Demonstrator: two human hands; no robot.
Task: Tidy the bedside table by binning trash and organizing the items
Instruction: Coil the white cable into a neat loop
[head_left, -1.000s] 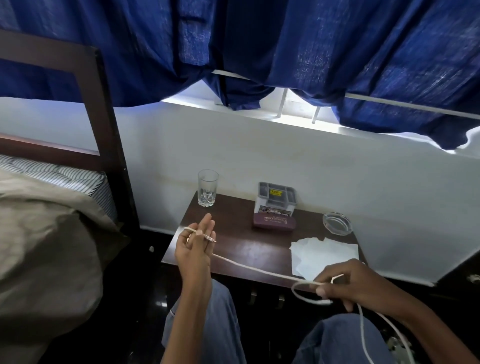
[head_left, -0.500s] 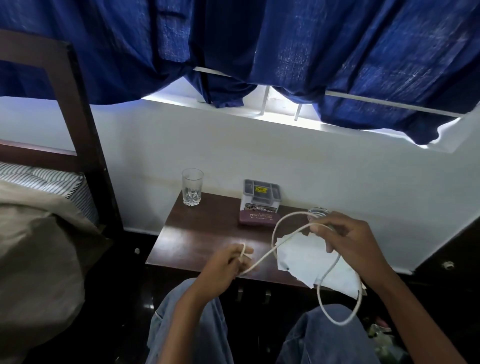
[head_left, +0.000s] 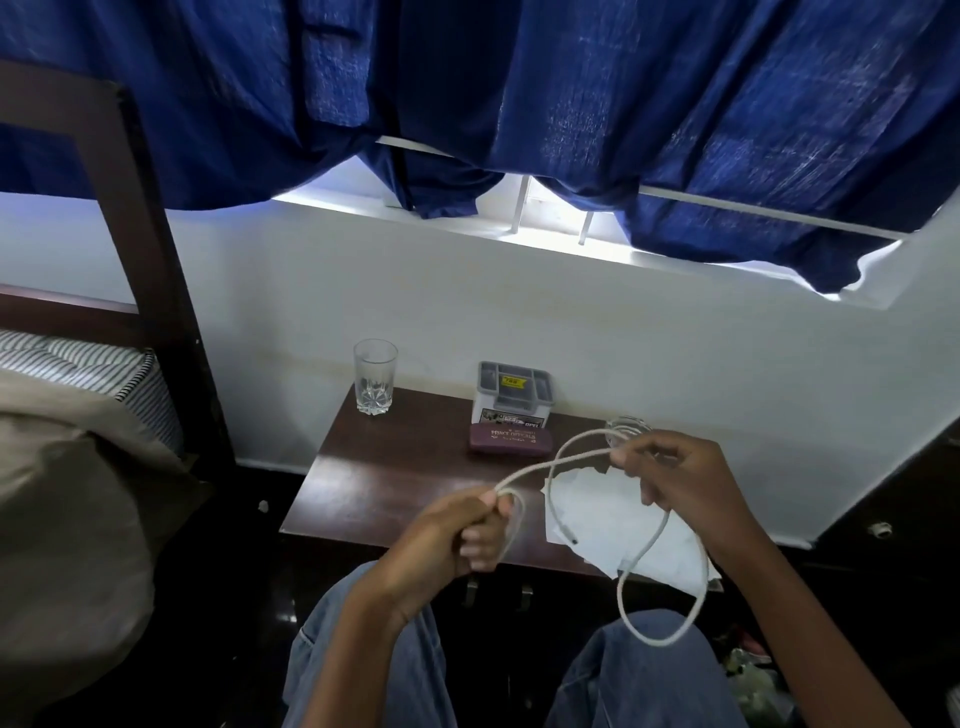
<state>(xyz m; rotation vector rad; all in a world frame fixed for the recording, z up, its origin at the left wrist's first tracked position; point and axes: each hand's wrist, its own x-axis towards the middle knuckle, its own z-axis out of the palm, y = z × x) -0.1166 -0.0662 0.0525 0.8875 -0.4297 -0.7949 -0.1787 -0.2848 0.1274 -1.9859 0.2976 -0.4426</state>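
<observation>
Left hand (head_left: 447, 540) grips and right hand (head_left: 675, 483) pinches the white cable (head_left: 661, 643), looped above the bedside table (head_left: 395, 483). The right hand partly hides papers (head_left: 608, 519) and perhaps 1 glass dish (head_left: 626, 426); tumbler (head_left: 375, 376), organiser (head_left: 513, 389) and case (head_left: 510, 439) stand behind.

We find, on the dark wooden worktop (head_left: 395, 483), the clear glass tumbler (head_left: 375, 376) back left, the grey plastic organiser box (head_left: 513, 392) back centre with the maroon spectacle case (head_left: 510, 440) just before it, the white paper sheets (head_left: 608, 514) front right.
</observation>
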